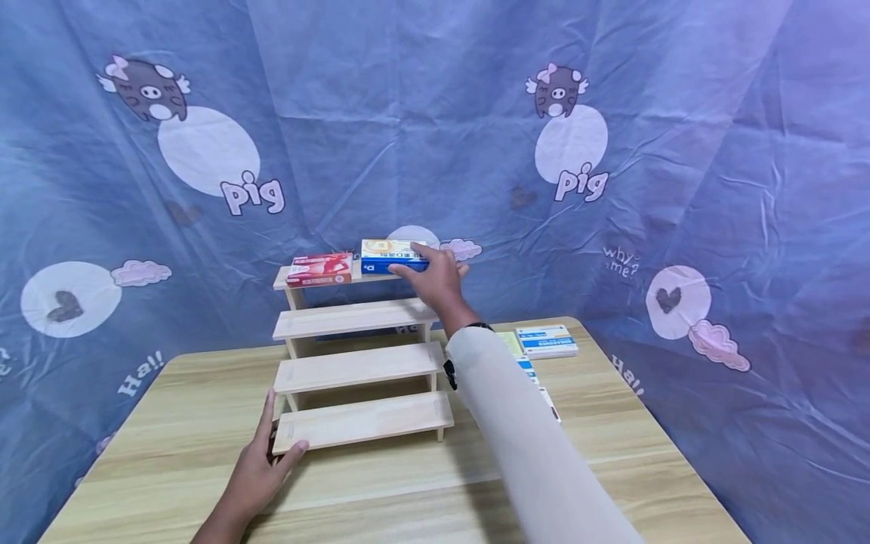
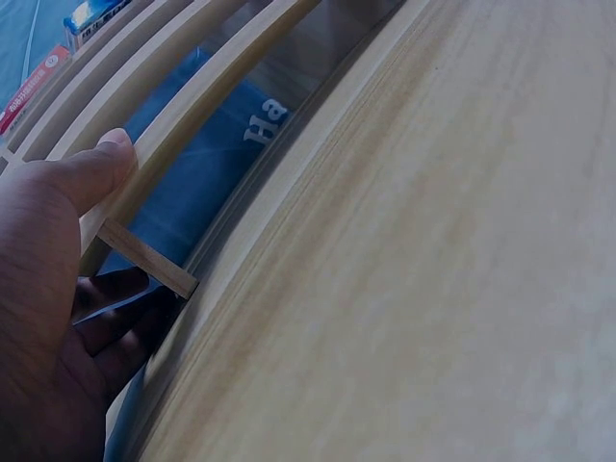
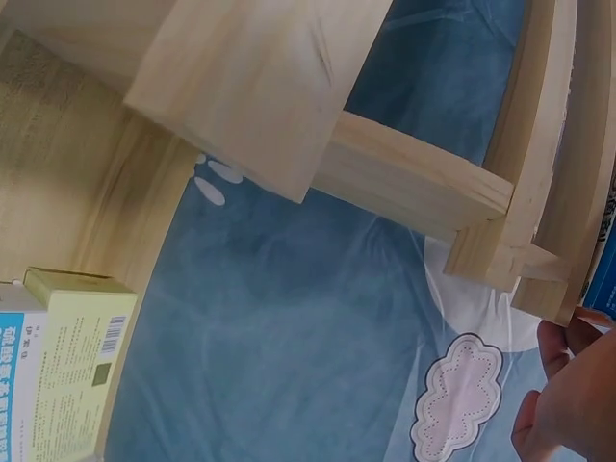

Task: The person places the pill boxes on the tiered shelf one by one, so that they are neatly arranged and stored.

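Observation:
A four-step wooden display rack (image 1: 367, 419) stands on the table. My left hand (image 1: 261, 468) holds the left end of its lowest step, thumb on top and the other fingers around the side by the short leg; the left wrist view shows this hand (image 2: 58, 279) close up. At the right part of the top step, my right hand (image 1: 438, 279) pinches a blue and white medicine box (image 1: 381, 257) with thumb and fingers. Left of that box, a red and white medicine box (image 1: 319, 268) lies flat on the same step. In the right wrist view, only fingers (image 3: 553, 351) and a blue edge show.
On the table right of the rack lie more medicine boxes: a white and blue box (image 1: 547, 341), a yellow-green box (image 3: 77, 366), and others partly hidden by my right sleeve (image 1: 523, 431). A blue curtain (image 1: 435, 113) with pig prints hangs around the table (image 1: 136, 453).

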Demonstrator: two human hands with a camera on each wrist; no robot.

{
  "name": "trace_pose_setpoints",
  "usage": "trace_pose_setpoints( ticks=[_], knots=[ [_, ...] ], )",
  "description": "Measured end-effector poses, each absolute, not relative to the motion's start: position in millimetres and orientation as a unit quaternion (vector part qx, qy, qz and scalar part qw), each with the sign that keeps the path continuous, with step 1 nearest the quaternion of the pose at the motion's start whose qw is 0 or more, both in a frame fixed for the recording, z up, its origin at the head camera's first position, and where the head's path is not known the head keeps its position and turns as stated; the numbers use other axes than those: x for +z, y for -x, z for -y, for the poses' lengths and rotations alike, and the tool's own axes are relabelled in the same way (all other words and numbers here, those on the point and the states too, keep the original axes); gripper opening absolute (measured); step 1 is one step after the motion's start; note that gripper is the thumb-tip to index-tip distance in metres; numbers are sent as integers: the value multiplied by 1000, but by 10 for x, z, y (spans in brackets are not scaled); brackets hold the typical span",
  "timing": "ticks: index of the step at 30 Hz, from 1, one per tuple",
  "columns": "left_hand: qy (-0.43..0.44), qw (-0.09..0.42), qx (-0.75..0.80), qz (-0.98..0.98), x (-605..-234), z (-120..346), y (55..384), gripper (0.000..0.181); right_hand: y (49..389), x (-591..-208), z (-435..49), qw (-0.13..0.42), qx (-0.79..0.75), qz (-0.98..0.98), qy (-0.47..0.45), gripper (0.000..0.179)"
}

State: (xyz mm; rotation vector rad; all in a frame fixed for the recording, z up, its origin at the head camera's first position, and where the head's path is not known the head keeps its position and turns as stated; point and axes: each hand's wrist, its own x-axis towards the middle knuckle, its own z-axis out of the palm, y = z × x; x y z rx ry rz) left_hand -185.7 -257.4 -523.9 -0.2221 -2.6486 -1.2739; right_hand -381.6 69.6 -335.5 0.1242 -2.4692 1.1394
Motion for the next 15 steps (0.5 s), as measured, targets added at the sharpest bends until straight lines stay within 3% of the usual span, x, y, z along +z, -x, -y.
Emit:
trace_pose_setpoints(
  ticks=[15],
  knots=[
    [78,107,-424,896,-5264,2579,1861,110,3836,-3332,-561,187,374,907,-45,74]
  ],
)
